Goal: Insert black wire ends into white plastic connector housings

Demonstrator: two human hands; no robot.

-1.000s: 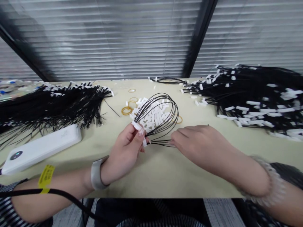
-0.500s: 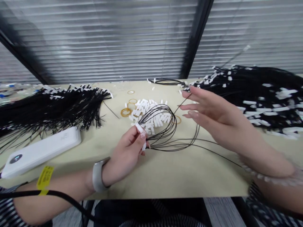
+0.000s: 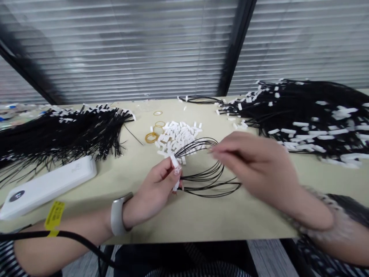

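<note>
My left hand (image 3: 160, 181) pinches small white plastic connectors (image 3: 174, 161) between thumb and fingers. Thin black wires (image 3: 201, 177) run from these connectors in several loops to the right, above the table. My right hand (image 3: 253, 169) is closed, thumb against fingertips, at the right side of the loops. It is slightly blurred and covers part of the wires, so I cannot make out what its fingertips hold. Just behind the loops lies a pile of loose white connectors (image 3: 180, 134). Yellow rubber bands (image 3: 151, 137) lie beside the pile on its left.
A large heap of black wires with white connectors (image 3: 311, 111) covers the back right; another wire bundle (image 3: 86, 127) lies at the left. A white power bank (image 3: 52, 188) sits in front of it. A black cable (image 3: 72, 237) with a yellow tag crosses my left forearm. Window blinds (image 3: 129, 50) stand behind.
My right hand has come down and left towards the loops, and its spread fingers have closed. The long wire ends at the right no longer show. My left hand keeps its pinch.
</note>
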